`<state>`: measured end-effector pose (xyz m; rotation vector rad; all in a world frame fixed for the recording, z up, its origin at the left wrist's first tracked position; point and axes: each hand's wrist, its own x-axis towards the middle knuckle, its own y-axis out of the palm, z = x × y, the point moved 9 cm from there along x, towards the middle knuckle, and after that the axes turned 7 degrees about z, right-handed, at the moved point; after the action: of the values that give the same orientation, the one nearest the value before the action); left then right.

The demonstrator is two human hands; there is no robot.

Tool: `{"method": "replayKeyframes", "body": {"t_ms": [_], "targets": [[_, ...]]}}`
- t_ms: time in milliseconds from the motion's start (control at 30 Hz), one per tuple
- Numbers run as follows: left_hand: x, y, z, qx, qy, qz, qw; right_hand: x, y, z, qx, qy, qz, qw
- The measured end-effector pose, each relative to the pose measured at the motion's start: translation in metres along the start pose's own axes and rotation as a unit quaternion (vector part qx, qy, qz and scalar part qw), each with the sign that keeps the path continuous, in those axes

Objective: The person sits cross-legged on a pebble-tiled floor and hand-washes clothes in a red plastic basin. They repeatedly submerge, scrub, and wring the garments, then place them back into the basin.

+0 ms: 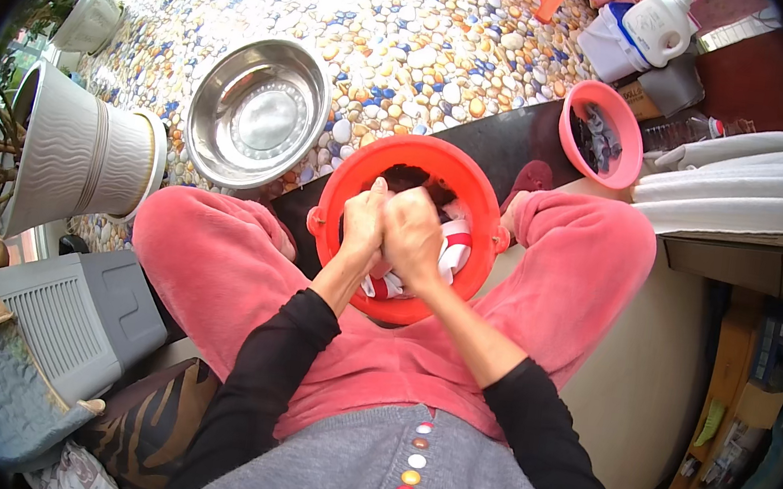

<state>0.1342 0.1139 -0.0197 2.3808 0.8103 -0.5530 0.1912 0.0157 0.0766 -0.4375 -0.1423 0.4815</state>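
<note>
A red plastic bucket [474, 283] stands between the person's knees, with dark cloth [406, 175] and a white and red cloth [458, 241] inside it. Over its middle my left hand [364, 218] is curled with the thumb up, pressed against my right hand [411, 229]. The right hand is a closed fist, slightly blurred. Some pale pink fabric shows just below the two hands, but the hands cover most of what lies between them, so a grip on it cannot be made out.
A steel basin [265, 114] stands on the pebble-patterned floor at upper left. A pink basin [631, 145] with dark cloth sits at upper right, near a white detergent jug [651, 28] and folded white fabric [754, 177]. A white planter [75, 158] is at far left.
</note>
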Motion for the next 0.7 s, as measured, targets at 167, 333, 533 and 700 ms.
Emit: {"method": "replayKeyframes", "body": {"t_ms": [167, 333, 533, 700], "targets": [[-0.015, 0.025, 0.001, 0.07, 0.026, -0.001, 0.997, 0.024, -0.017, -0.028, -0.041, 0.08, 0.003, 0.996], [-0.003, 0.011, 0.015, -0.157, -0.068, 0.104, 0.98, -0.008, 0.003, 0.029, -0.025, -0.069, 0.038, 0.997], [-0.012, 0.014, 0.018, 0.058, -0.014, -0.005, 0.998, 0.02, -0.007, -0.037, -0.045, 0.088, 0.017, 0.995], [0.002, -0.003, 0.023, -0.079, -0.068, 0.006, 0.995, -0.005, 0.01, 0.022, -0.05, -0.055, 0.054, 0.996]]}}
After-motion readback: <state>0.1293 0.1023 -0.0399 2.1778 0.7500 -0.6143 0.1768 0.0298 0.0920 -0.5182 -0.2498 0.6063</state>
